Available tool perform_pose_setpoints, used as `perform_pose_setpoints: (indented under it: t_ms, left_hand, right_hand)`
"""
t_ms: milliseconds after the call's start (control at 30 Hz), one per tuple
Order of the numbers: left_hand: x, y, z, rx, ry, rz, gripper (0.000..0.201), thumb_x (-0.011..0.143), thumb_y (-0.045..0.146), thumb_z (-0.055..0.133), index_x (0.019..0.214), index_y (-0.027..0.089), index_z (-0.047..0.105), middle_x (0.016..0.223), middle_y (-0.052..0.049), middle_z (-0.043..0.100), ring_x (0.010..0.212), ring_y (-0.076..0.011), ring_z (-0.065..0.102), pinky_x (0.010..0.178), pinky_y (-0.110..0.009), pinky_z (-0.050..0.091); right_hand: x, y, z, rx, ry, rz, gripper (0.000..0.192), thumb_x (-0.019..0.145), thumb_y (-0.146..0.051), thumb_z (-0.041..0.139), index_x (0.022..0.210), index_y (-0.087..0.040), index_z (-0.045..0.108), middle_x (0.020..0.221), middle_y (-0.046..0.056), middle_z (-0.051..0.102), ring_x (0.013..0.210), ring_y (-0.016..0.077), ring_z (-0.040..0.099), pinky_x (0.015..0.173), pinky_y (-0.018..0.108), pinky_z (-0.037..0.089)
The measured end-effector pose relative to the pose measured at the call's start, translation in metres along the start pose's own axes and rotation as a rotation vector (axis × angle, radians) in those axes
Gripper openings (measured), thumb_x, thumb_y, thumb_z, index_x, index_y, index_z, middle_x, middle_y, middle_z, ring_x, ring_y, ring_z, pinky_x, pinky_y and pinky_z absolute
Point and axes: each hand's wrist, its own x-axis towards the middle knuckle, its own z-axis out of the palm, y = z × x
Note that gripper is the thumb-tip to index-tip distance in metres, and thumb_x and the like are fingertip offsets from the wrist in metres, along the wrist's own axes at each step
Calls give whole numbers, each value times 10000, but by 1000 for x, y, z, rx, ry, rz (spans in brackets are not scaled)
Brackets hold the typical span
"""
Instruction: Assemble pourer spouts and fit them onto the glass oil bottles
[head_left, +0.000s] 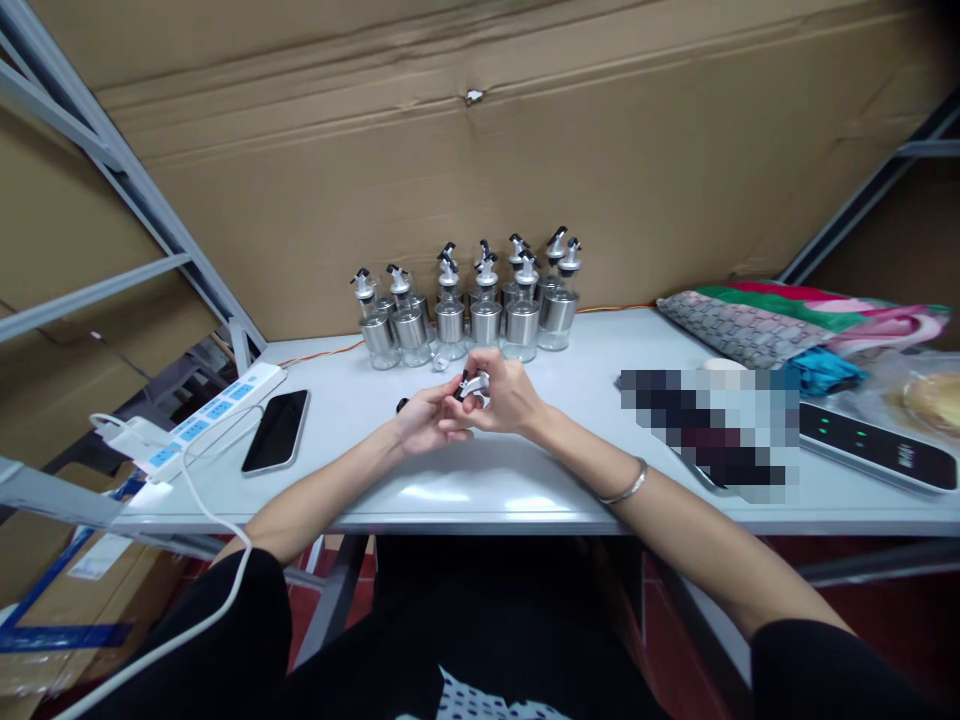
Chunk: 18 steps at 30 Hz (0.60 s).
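Note:
Close together over the white table (360,480), my two hands meet at a small silver-and-black pour spout (475,383). My right hand (510,395) is curled round its silver part, fingers bent. The fingertips of my left hand (427,420) close on its black end; part of the spout is hidden by the fingers. A small black piece (403,404) lies beside my left wrist. Just behind the hands stand several glass bottles with steel sleeves (486,322), topped with similar spouts. A small clear, silvery piece (440,363) rests before them.
To the left are a phone (276,432) and a white power strip (214,420) with a plugged-in charger and cable (199,500). On the right lie a blurred-out item (705,430), a black-and-white device (877,447) with green lights and a colourful cloth bundle (795,320). Cardboard (337,180) backs the table.

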Motion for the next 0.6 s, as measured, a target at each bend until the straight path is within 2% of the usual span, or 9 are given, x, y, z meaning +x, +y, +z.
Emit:
perform_pose_setpoints:
  t_ms: [100,233,333,400,467,533,600]
  left_hand:
    - [-1,2,-3,33,-2,-31,446,928,383,466,595,101,556,524,23,487,324,-32,334,406,-194,357]
    - [-3,6,-5,113,-19,-28,271,834,353,592,694,121,603,610,5,581,360,-53,410,431,-217,389]
    - [-4,14,-4,317,80,100,231,739,342,695,770,121,634,696,-17,621,444,-66,497,482,-216,413]
    - [-5,26,-5,480,187,284,254,709,341,715,805,116,649,745,-27,624,512,-75,542,519,-211,421]
    - [-6,46,-9,599,329,533,233,716,322,684,846,132,649,793,-26,620,577,-88,564,539,-209,423]
    - [-5,75,-19,673,539,848,168,718,234,635,869,159,624,802,-13,601,645,-99,565,548,-198,418]
    - [-4,107,-34,678,765,1131,213,702,129,595,908,180,575,838,-7,581,721,-99,559,569,-177,409]
  right_hand:
    - [-2,-1,1,36,-23,37,405,751,-337,629,1009,-233,335,697,-24,599,477,130,587,455,231,391]
    - [-1,0,-1,12,-109,23,325,736,-292,612,974,-221,401,689,-16,618,497,133,603,477,232,404]
    - [3,5,-5,-74,-125,-1,213,745,-278,602,888,-213,459,671,-4,637,535,137,618,497,227,420]
    - [6,10,-8,-108,-74,34,203,744,-306,614,845,-208,468,669,3,641,544,135,619,506,221,434]
    - [7,14,-10,-139,-23,79,230,730,-337,632,800,-209,455,641,0,624,517,130,599,489,218,426]
    - [8,16,-12,-172,-9,99,273,710,-369,650,741,-218,425,582,-20,581,465,120,550,456,222,394]
    - [8,17,-12,-180,-26,106,285,702,-377,644,710,-224,403,560,-30,550,448,113,515,450,226,375]
